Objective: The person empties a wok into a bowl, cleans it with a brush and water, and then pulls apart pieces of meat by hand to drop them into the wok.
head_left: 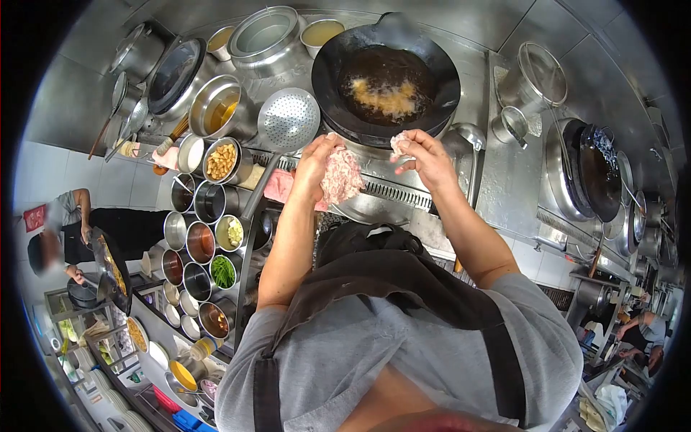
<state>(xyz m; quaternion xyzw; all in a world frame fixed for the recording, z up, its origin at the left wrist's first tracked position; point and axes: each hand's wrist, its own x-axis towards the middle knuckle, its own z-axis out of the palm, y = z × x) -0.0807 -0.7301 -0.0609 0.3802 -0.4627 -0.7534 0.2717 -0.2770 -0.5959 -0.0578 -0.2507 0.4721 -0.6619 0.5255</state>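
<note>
My left hand (pixel 315 164) holds a lump of pale pink battered meat (pixel 341 176) over a metal bowl (pixel 367 209) at the stove's front edge. My right hand (pixel 425 157) pinches a small piece of the meat (pixel 397 144) just before the rim of a black wok (pixel 389 72). Dark oil fills the wok, and yellowish pieces (pixel 385 97) fry in it.
A perforated skimmer (pixel 288 121) rests left of the wok. Several metal tubs of seasonings and chopped vegetables (pixel 209 223) line the left side. A second wok (pixel 597 173) sits at right. Another person (pixel 72 237) tilts a pan at far left.
</note>
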